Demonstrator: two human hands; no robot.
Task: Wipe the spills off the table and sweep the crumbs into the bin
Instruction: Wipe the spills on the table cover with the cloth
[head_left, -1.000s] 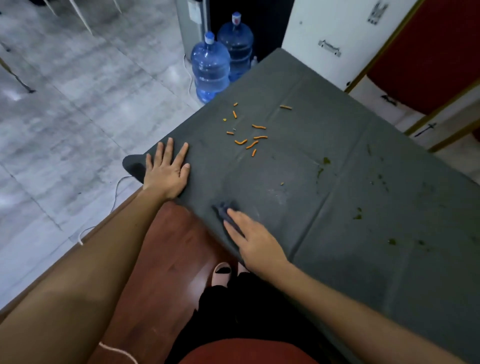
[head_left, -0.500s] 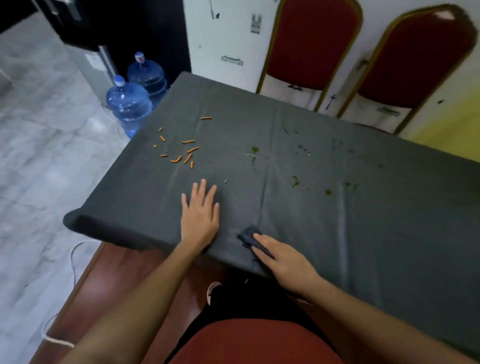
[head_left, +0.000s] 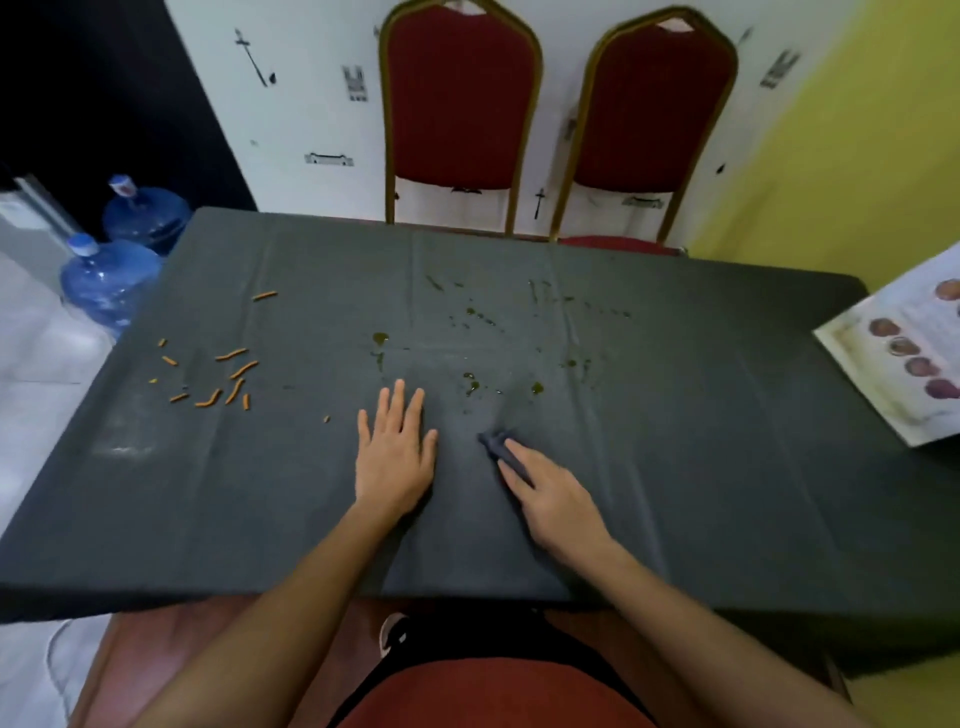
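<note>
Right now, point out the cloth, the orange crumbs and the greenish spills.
cloth (head_left: 496, 442), head view, the dark bunched end past the fingertips.
orange crumbs (head_left: 235, 389), head view, one stick mid-cluster.
greenish spills (head_left: 380, 339), head view, the larger blot.

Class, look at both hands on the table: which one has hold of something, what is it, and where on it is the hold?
The right hand presses a small dark cloth under its fingertips, covering its near end. The left hand lies flat, empty.
</note>
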